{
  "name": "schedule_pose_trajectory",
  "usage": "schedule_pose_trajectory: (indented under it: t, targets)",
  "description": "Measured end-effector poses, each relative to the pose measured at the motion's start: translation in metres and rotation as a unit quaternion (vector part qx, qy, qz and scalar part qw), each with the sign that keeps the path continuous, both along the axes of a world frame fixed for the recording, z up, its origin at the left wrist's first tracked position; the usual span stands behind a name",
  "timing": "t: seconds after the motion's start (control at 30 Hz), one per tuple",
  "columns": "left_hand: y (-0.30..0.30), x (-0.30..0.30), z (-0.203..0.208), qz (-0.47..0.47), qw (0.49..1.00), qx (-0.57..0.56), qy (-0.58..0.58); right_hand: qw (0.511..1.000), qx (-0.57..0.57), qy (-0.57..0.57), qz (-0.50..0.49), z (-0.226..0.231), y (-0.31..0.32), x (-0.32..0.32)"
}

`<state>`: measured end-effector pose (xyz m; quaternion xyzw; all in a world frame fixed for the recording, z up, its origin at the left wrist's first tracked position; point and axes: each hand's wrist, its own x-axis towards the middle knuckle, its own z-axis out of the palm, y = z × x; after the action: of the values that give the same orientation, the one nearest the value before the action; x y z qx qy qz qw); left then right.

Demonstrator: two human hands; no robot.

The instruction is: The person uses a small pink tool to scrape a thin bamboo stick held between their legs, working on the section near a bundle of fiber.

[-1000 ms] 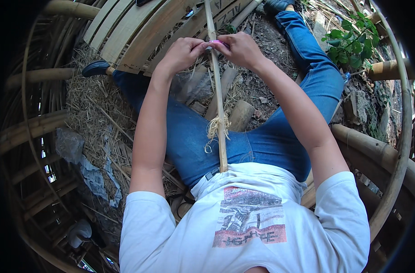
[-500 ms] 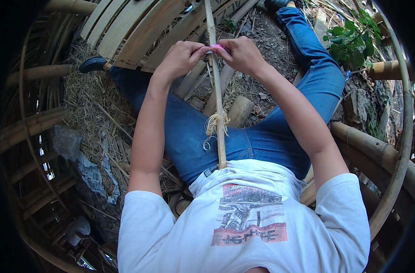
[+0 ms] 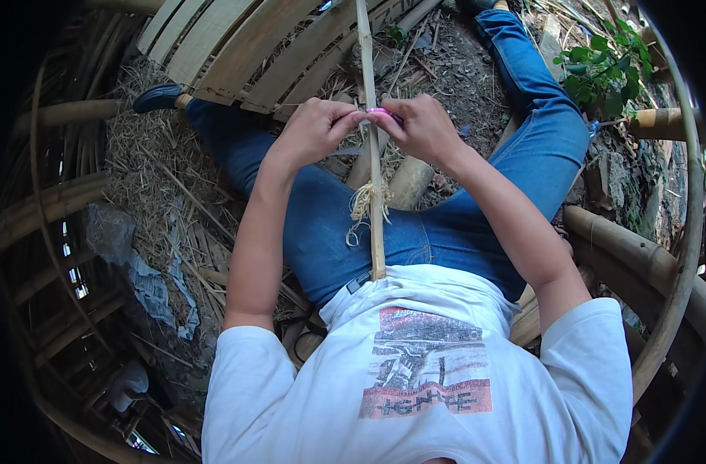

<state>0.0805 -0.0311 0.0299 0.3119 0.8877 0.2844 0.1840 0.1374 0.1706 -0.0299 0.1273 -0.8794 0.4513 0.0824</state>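
Note:
A long, pale wooden stick (image 3: 377, 232) runs away from my waist, its near end resting against my shirt at the belt. My left hand (image 3: 314, 133) and my right hand (image 3: 426, 131) meet over the stick, thumbs nearly touching. Between them, across the stick, is a small pink-handled tool (image 3: 385, 113). The right fingers wrap its pink part, and the left fingers pinch its other end. Fingers cover most of the tool, so its exact kind is hidden. Curly pale shavings (image 3: 363, 203) cling to the stick closer to my body.
A slatted wooden panel (image 3: 268, 54) lies beyond my left hand. My legs in blue jeans (image 3: 535, 127) spread to either side. Cut bamboo pieces (image 3: 409, 182) sit between them. Straw (image 3: 148, 166) and crumpled plastic (image 3: 148, 286) are at left, a leafy plant (image 3: 608, 66) at far right.
Both hands have slid along the stick toward my body, with the pink-handled tool between them. The stick's far part has shifted slightly right.

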Motion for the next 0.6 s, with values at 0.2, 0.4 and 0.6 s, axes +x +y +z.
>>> schedule_pose_trajectory:
  t: [0.2,0.4,0.6]
  targets:
    - [-0.009,0.024,-0.002,-0.003,1.0,-0.005,-0.021,1.0,-0.011,-0.008,0.012,-0.001,-0.007,0.026]
    - [-0.018,0.054,-0.001,-0.02,0.999,0.002,-0.044,0.999,0.01,-0.037,0.028,-0.001,-0.013,0.055]
    - [-0.026,0.076,-0.008,-0.034,0.998,0.047,-0.016,0.998,-0.016,-0.055,0.039,0.008,-0.018,0.076]
